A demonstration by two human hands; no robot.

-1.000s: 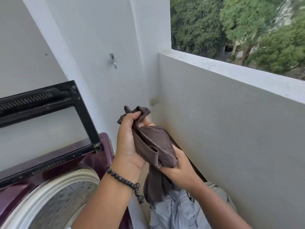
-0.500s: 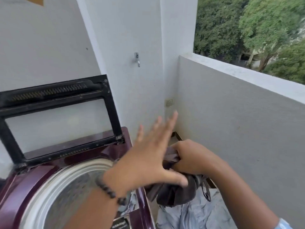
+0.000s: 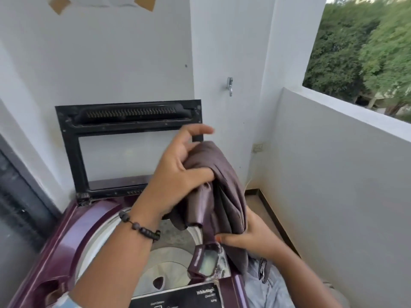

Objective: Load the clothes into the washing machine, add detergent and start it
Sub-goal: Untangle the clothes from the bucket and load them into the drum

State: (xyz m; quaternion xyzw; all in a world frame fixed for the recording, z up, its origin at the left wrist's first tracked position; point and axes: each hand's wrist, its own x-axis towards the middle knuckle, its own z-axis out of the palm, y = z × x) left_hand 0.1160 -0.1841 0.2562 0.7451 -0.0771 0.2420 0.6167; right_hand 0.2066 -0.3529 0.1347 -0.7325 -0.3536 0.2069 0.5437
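Note:
A purple top-loading washing machine stands at the lower left with its black-framed lid raised against the wall. Its drum is open and no clothes show inside. Above the drum's right rim I hold a bunched brown garment. My left hand, with a bead bracelet on the wrist, grips the garment's upper part, the index finger sticking out. My right hand holds the lower part from underneath. The machine's control panel sits just below the garment.
Grey-blue clothes lie low at the right of the machine. A tap and a wall socket are on the back wall. A waist-high balcony wall closes the right side. A dark door frame is at the left.
My left hand, spread open half a second ago, has taken hold of the garment again. Both hands have lifted it up and leftward over the drum. The view has swung left onto the machine.

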